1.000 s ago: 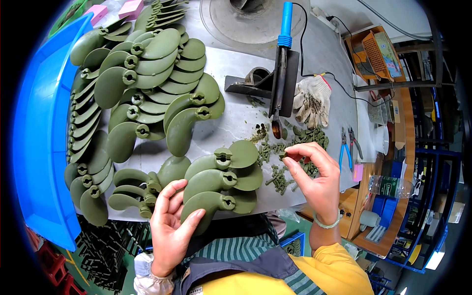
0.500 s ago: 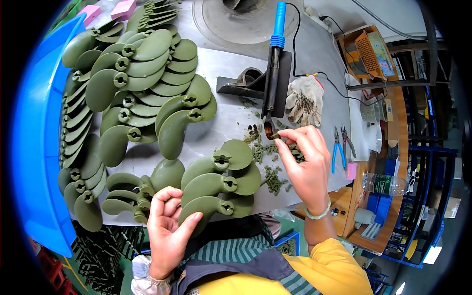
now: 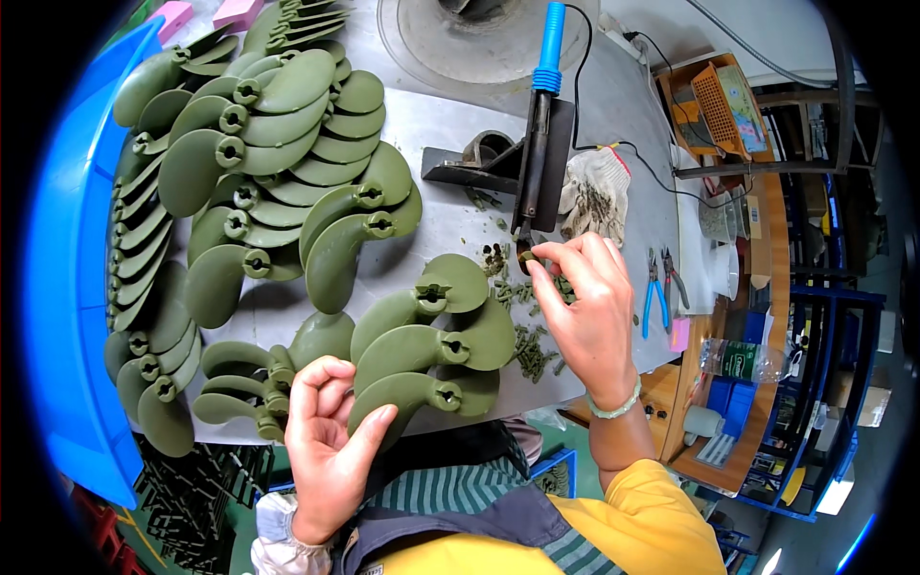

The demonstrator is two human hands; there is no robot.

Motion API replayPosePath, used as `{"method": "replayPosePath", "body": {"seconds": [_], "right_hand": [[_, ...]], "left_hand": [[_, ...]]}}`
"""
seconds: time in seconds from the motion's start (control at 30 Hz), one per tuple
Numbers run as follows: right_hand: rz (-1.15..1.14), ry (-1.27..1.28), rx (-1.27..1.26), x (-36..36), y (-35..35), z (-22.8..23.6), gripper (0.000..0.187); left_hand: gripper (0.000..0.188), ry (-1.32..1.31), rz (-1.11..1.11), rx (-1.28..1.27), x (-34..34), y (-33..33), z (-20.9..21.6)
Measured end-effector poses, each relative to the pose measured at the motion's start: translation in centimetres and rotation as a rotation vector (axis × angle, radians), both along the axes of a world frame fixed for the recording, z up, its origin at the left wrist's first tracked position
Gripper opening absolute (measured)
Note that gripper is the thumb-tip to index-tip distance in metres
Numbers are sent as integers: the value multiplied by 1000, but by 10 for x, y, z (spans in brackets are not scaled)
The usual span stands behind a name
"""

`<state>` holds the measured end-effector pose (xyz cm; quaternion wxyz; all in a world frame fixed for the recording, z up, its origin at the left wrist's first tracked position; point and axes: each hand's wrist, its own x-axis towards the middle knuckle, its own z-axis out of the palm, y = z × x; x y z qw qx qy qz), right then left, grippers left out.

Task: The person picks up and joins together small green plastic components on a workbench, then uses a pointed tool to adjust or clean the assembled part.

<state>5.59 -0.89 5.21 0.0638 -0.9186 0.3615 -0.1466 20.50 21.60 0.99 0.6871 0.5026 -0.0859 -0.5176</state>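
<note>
Thumb and fingers of the left hand grasp the nearest of three propellers, which lie overlapped to the left of the iron and closer to the body. Smooth and olive green, they have curved, rounded blades and notched holes through their hubs. Thumb and fingers of the right hand pinch a small piece at the iron's dark tip; whether piece and tip touch, I cannot tell.

A second ago the right hand was apart from the iron, on its near side; half a second ago, just beside its tip. Over that last half second the left hand has kept its hold, while the far two propellers have shifted slightly away from the body.

Green bits lie on the iron's near side. Pliers lie to its right, and a stained glove just beside it. Well left of it stands a blue bin.
</note>
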Motion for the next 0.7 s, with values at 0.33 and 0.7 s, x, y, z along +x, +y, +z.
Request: {"method": "replayPosePath", "body": {"seconds": [0.33,0.7], "right_hand": [[11,25,-19,2,-2,3,14],[49,33,-84,4,-4,4,14]], "left_hand": [[52,-11,7,-1,1,-5,0],[51,-22,3,-22,3,-7,-1]]}}
